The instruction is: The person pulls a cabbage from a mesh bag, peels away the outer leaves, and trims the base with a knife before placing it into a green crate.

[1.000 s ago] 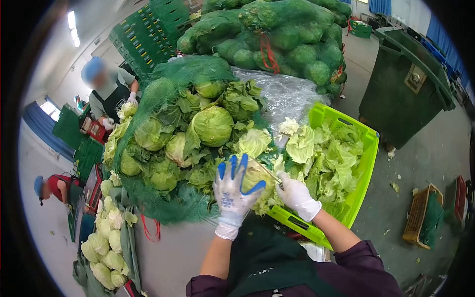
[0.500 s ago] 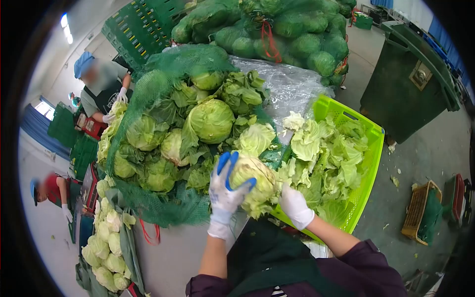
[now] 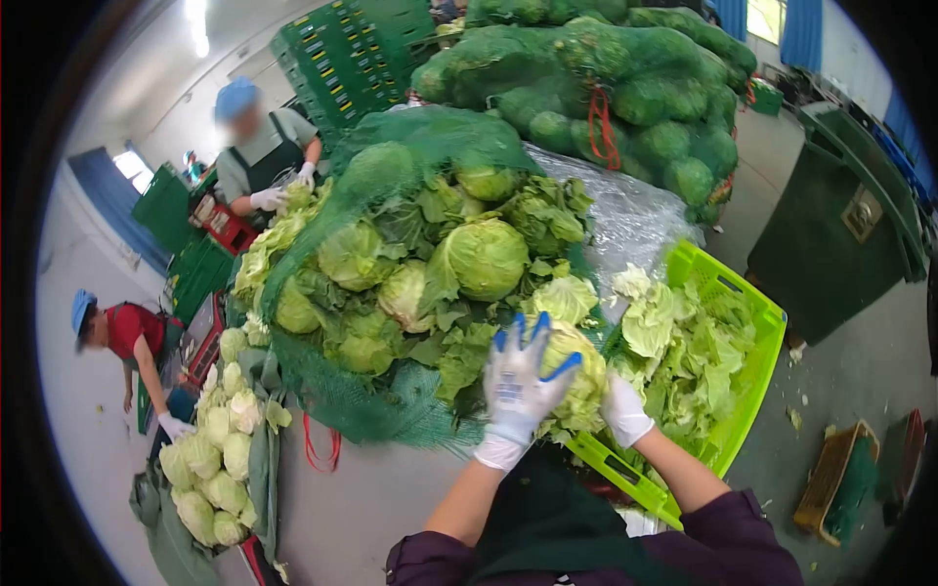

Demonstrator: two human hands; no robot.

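Note:
My left hand, in a white glove with blue fingertips, is spread over a pale green cabbage and holds it from the left. My right hand, gloved in white, is against the right side of the same cabbage; its fingertips are partly hidden. Just beyond my hands, several loose cabbages with dark outer leaves lie in an opened green mesh sack. By my right hand stands a bright green crate with torn-off cabbage leaves inside.
Full mesh sacks are stacked behind. A dark green bin stands right, a yellow basket on the floor below it. Trimmed cabbages are piled left. Two co-workers work at the left; one reaches toward that pile.
The view has swung, shifting the scene right and down. My left hand still holds the cabbage, and my right hand has come closer against it. A co-worker at left now leans to the pile.

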